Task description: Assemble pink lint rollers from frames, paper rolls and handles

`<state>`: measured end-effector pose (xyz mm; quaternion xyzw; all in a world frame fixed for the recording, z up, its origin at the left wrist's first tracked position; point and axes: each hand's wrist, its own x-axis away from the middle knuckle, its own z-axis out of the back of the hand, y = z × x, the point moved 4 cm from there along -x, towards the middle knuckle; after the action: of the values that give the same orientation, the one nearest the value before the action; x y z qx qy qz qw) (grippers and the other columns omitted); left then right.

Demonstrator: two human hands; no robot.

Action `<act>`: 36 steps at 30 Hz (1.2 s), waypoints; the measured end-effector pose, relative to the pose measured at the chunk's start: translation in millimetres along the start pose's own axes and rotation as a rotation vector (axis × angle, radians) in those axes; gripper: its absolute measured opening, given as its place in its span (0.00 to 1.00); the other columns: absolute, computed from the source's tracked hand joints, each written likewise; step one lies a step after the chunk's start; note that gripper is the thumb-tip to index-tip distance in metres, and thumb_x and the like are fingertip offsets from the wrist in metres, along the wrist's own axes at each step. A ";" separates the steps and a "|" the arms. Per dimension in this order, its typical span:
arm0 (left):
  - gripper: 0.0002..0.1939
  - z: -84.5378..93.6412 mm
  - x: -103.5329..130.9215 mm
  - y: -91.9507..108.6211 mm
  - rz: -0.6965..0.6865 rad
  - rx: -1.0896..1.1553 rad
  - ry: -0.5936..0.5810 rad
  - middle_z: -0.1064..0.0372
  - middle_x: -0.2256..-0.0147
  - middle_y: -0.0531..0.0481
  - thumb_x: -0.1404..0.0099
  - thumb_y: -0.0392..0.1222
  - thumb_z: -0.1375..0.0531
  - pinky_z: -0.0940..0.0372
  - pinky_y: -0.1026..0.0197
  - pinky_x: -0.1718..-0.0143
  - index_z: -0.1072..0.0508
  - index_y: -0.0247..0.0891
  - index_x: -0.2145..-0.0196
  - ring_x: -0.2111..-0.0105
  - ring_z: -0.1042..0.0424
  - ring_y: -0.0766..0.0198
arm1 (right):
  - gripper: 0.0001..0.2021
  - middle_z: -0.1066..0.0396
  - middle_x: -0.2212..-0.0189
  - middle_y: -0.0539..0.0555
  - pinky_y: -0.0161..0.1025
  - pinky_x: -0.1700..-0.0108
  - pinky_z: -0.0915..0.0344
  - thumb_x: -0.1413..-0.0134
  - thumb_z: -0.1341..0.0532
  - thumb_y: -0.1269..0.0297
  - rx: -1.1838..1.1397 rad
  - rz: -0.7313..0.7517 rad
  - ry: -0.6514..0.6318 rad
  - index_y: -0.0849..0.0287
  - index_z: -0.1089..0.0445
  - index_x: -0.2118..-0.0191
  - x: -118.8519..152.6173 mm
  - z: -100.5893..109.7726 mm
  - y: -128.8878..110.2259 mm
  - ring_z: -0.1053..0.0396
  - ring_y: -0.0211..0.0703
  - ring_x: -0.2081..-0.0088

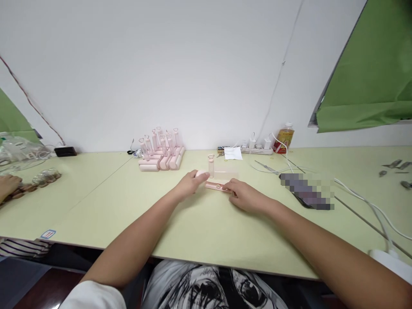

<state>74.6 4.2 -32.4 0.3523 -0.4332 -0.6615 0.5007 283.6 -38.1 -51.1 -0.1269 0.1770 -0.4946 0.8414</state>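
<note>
My left hand [189, 183] is closed around a small whitish rounded piece [201, 174], mostly covered by the fingers. My right hand [243, 194] has its fingers curled over the right end of a long, flat pink piece [213, 185] lying on the table. A small ring shape shows on that piece, near the fingertips. Just behind the hands a clear pinkish tube [211, 168] stands upright with a heart-shaped loop on top. Beside it to the right lies a translucent oblong piece [227, 173]. What the right fingertips hide cannot be seen.
Pink cylinders with upright clear tubes [162, 150] cluster back left. A power strip [257, 150], white paper [233, 153] and a bottle [284, 138] stand along the wall. A phone [305, 193] and cables lie right. Another person's hand [9, 186] is far left.
</note>
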 end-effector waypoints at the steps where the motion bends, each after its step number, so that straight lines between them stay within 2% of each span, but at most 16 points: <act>1: 0.28 0.9 -0.3 0.1 0.060 0.051 -0.026 0.31 0.69 0.45 0.44 0.68 0.45 0.41 0.65 0.79 0.29 0.37 0.67 0.73 0.34 0.60 | 0.20 0.33 0.56 0.58 0.39 0.57 0.38 0.49 0.45 0.74 -0.020 0.010 -0.011 0.57 0.32 0.49 1.0 -0.2 -0.8 0.33 0.47 0.58; 4: 0.31 5.0 -1.7 -3.0 0.230 0.156 -0.039 0.32 0.72 0.45 0.41 0.70 0.53 0.43 0.63 0.82 0.32 0.36 0.68 0.77 0.35 0.61 | 0.23 0.35 0.54 0.58 0.39 0.56 0.38 0.49 0.45 0.74 -0.052 0.008 -0.062 0.56 0.34 0.46 1.7 -0.8 0.6 0.33 0.47 0.57; 7: 0.32 6.8 -4.3 -7.0 0.307 0.194 -0.081 0.31 0.72 0.45 0.40 0.70 0.55 0.45 0.63 0.83 0.34 0.37 0.65 0.80 0.35 0.61 | 0.22 0.34 0.56 0.58 0.38 0.56 0.38 0.50 0.46 0.77 -0.048 -0.005 -0.081 0.57 0.32 0.48 0.1 -0.2 2.6 0.33 0.46 0.58; 11: 0.32 10.8 -8.0 -6.8 0.294 0.276 -0.090 0.32 0.71 0.46 0.40 0.70 0.56 0.47 0.64 0.84 0.35 0.37 0.62 0.81 0.34 0.63 | 0.17 0.33 0.60 0.57 0.38 0.59 0.39 0.50 0.46 0.77 -0.023 0.003 -0.039 0.59 0.30 0.55 -0.8 3.1 -1.2 0.34 0.45 0.60; 14: 0.34 13.1 -8.9 -0.1 0.214 0.398 -0.075 0.31 0.70 0.46 0.40 0.71 0.58 0.48 0.65 0.85 0.35 0.37 0.62 0.81 0.34 0.64 | 0.15 0.31 0.62 0.56 0.37 0.60 0.40 0.50 0.45 0.74 -0.030 0.036 -0.023 0.58 0.30 0.56 0.3 4.9 -8.3 0.34 0.45 0.62; 17: 0.35 10.4 -6.7 6.4 0.138 0.476 -0.113 0.30 0.70 0.45 0.41 0.72 0.59 0.47 0.66 0.84 0.35 0.37 0.62 0.80 0.33 0.64 | 0.14 0.29 0.64 0.54 0.36 0.62 0.40 0.50 0.45 0.74 -0.067 0.041 -0.011 0.59 0.29 0.59 1.1 6.1 -14.0 0.34 0.43 0.64; 24: 0.34 -4.6 2.2 -0.5 0.287 0.306 -0.332 0.31 0.73 0.46 0.41 0.73 0.59 0.51 0.65 0.88 0.35 0.37 0.66 0.82 0.32 0.62 | 0.13 0.29 0.72 0.50 0.34 0.70 0.44 0.51 0.46 0.72 -0.127 -0.135 0.048 0.59 0.29 0.60 0.9 10.1 -9.5 0.35 0.39 0.72; 30: 0.28 -6.6 0.8 -5.2 0.360 0.278 -0.376 0.39 0.81 0.52 0.39 0.69 0.58 0.51 0.65 0.89 0.39 0.39 0.71 0.85 0.37 0.63 | 0.14 0.29 0.62 0.54 0.35 0.64 0.39 0.54 0.43 0.72 -0.133 -0.057 0.002 0.57 0.29 0.60 -1.4 4.4 -7.0 0.32 0.41 0.65; 34: 0.27 -2.0 -4.4 -8.7 0.371 0.317 -0.377 0.41 0.82 0.53 0.38 0.68 0.58 0.50 0.65 0.90 0.41 0.41 0.73 0.86 0.39 0.64 | 0.19 0.33 0.53 0.57 0.36 0.64 0.37 0.54 0.42 0.72 -0.169 -0.109 0.059 0.57 0.31 0.53 -2.5 3.3 2.0 0.32 0.39 0.67; 36: 0.28 -0.3 -6.9 -11.1 0.393 0.339 -0.405 0.40 0.82 0.52 0.39 0.69 0.59 0.50 0.65 0.90 0.41 0.40 0.73 0.87 0.39 0.63 | 0.22 0.33 0.51 0.57 0.36 0.64 0.36 0.53 0.41 0.71 -0.206 -0.136 0.046 0.57 0.33 0.49 -2.7 1.7 5.9 0.31 0.38 0.68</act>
<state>72.6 12.2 -42.5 0.2015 -0.6875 -0.5275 0.4566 287.7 -32.9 -51.4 -0.2132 0.2372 -0.5323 0.7842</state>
